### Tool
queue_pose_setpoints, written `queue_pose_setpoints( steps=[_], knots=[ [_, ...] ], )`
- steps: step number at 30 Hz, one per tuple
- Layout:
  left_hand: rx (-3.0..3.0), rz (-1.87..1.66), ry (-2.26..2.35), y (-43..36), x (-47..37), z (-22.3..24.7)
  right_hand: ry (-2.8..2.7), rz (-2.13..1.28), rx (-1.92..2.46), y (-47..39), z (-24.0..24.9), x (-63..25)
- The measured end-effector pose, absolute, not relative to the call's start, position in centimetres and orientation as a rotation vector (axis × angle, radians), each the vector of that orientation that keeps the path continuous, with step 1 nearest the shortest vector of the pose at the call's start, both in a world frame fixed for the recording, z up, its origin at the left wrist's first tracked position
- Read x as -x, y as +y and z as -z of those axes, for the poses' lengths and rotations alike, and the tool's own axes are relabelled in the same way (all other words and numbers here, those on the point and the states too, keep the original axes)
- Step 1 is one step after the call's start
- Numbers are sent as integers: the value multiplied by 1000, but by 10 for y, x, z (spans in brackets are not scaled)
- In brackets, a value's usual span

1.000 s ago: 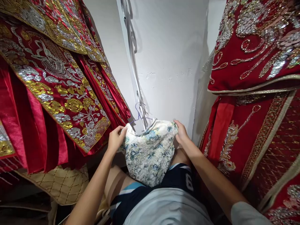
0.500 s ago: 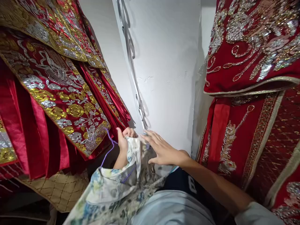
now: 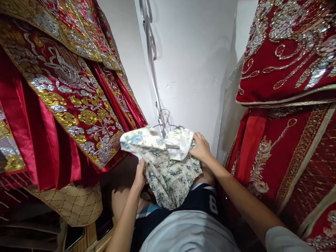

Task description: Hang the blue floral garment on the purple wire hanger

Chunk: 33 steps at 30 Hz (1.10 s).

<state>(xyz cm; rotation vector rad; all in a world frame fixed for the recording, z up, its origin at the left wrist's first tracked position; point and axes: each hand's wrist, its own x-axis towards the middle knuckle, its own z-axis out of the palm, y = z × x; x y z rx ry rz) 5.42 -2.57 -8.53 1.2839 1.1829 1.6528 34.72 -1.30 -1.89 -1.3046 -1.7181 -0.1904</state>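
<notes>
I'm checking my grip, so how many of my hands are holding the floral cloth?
2: the left hand grips the floral cloth from below, and the right hand holds its upper right edge.

Red embroidered garments (image 3: 65, 91) flanking a white wall (image 3: 194, 63)

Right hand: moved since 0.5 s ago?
Yes. The right hand has gone from lying flat left of the white wall's cable strip to its right side, now gripping the floral garment's top edge.
</notes>
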Motion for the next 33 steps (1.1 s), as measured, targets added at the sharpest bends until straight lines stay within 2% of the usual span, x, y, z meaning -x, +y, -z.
queue_pose_setpoints(
  steps=[4, 7, 11, 15, 21, 29, 31, 33],
  knots=[
    [-1186, -1590, 1180, -38, -63, 144, -1927, 73, 1129, -26, 30, -333],
    [-1031, -1457, 1133, -51, -79, 172, -1739, -101, 1051, -52, 68, -323],
    [-914, -1297, 1056, -63, -87, 186, -1254, -459, 1096, -75, 140, -286],
    [-903, -1290, 1004, -70, -89, 181, -1421, -846, 1144, -75, 187, -247],
    [-925, -1391, 1019, -74, -93, 176, -1533, -971, 1085, -77, 187, -248],
    [-1125, -2050, 1721, -96, -95, 187, -1001, -1774, 930, -84, 179, -240],
    [-1387, -1980, 1695, -106, -100, 191, -796, -1994, 767, -88, 174, -237],
    [-1631, -1737, 1512, -110, -109, 196, -673, -2132, 656, -92, 168, -235]
  ],
)
